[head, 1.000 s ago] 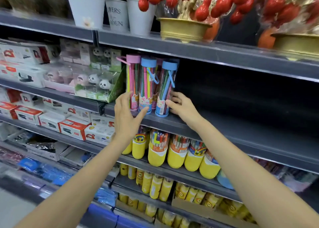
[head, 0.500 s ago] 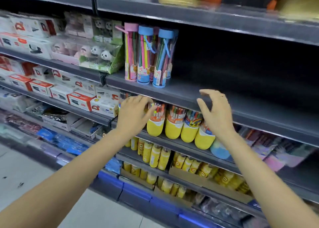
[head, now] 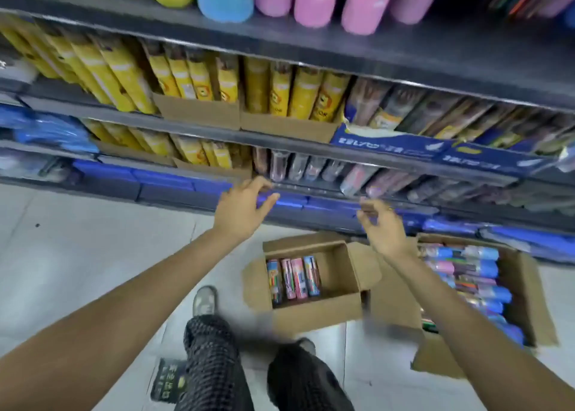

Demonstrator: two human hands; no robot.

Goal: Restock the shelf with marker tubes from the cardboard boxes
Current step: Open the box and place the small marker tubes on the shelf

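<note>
Both our hands are empty, fingers loose: left hand [head: 241, 210] and right hand [head: 384, 227] hang above two open cardboard boxes [head: 314, 312] of marker tubes [head: 294, 278].

Both hands hang empty over the floor [head: 77, 255], fingers loosely spread: left hand [head: 241, 210] at 12 o'clock of centre, right hand [head: 381, 227] at 2. Below them, at 4 o'clock, a small box [head: 342, 305] holds four marker tubes [head: 294, 278]; a bigger box [head: 529, 286] just beside it is full of tubes. Shelves [head: 311, 143] of yellow packs [head: 186, 77] fill the top.
</note>
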